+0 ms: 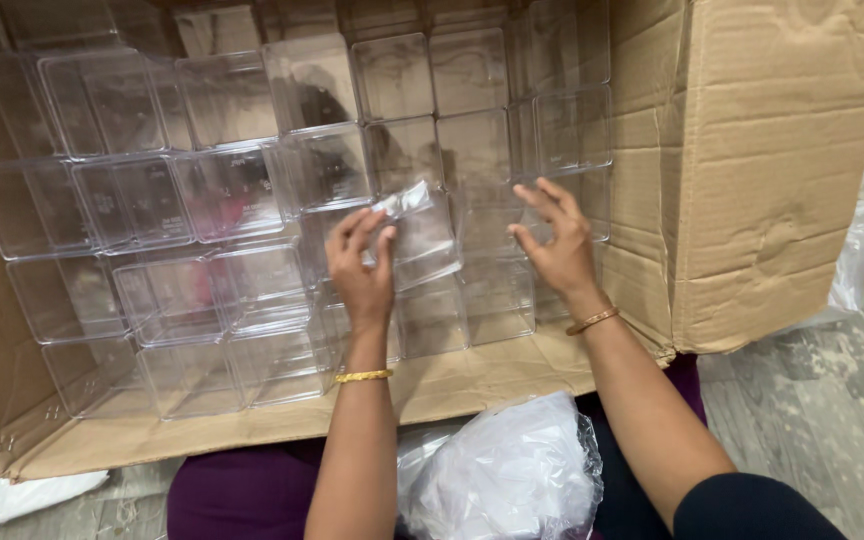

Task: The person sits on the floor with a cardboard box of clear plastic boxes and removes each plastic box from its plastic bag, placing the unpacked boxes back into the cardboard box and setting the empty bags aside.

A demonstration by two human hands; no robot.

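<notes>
- Left hand (360, 272) pinches a clear plastic box (420, 240), lifted above the stacked boxes (152, 260) inside the cardboard carton (752, 170)
- Right hand (555, 243) is open, fingers spread, touching it
- Slick plastic could slip from the pinch and topple neighbours

Glossy clear plastic boxes (232, 190), matt cardboard carton (762, 160)

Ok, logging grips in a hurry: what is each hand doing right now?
Left hand: closed on a clear box, pinching its corner.
Right hand: open, fingers spread, touching clear boxes in the carton; holding nothing.
</notes>
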